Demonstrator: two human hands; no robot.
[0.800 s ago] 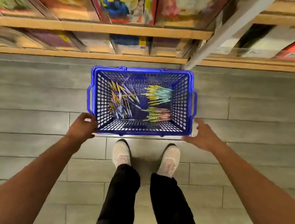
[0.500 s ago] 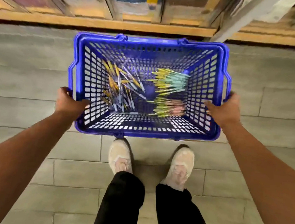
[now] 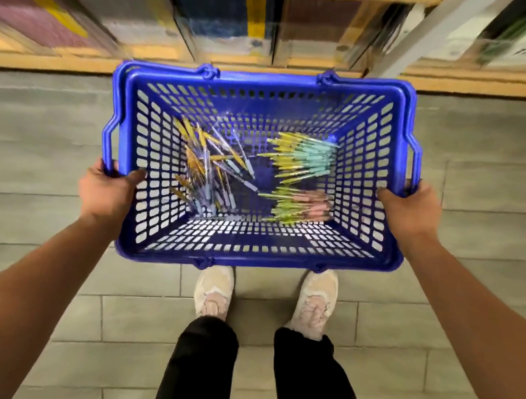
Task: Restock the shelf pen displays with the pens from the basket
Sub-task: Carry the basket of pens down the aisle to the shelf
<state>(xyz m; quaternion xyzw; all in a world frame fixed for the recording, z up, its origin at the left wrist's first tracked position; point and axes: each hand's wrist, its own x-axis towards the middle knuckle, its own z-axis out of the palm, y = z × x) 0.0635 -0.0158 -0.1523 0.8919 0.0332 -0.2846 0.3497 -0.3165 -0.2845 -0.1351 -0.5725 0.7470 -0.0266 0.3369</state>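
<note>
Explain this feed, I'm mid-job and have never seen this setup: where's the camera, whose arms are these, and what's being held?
There is no machine here. One camera sits on a person's head, looking down, so the arms are that person's own. The left hand and right hand each grip a side rim of the blue basket. Inside lie a loose pile of pens on the left, a yellow-teal bunch and a yellow-pink bunch on the right. Below are the person's shoes on the tiled floor; ahead is a wooden shelf, blurred.
</note>
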